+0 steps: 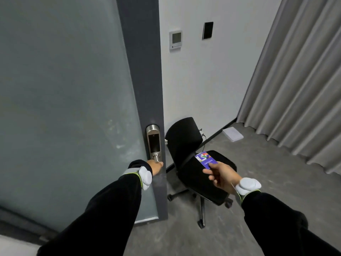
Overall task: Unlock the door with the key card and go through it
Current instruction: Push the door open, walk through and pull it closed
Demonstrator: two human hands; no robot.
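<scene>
The frosted glass door (64, 108) with a dark grey frame stands swung open on my left, its free edge facing me. A silver electronic lock (153, 141) with a black reader panel sits on that edge strip. My left hand (156, 167) is closed around the lever handle just below the lock; the handle itself is mostly hidden by my fingers. My right hand (219, 175) holds a purple key card (204, 159) with a coloured logo, raised to the right of the lock and apart from it.
A black office chair (195, 163) on castors stands just past the door edge, in the opening. A white wall carries a thermostat (175, 40) and a black panel (208, 30). Grey curtains (295, 89) hang at the right. A white box (232, 133) lies on the concrete floor.
</scene>
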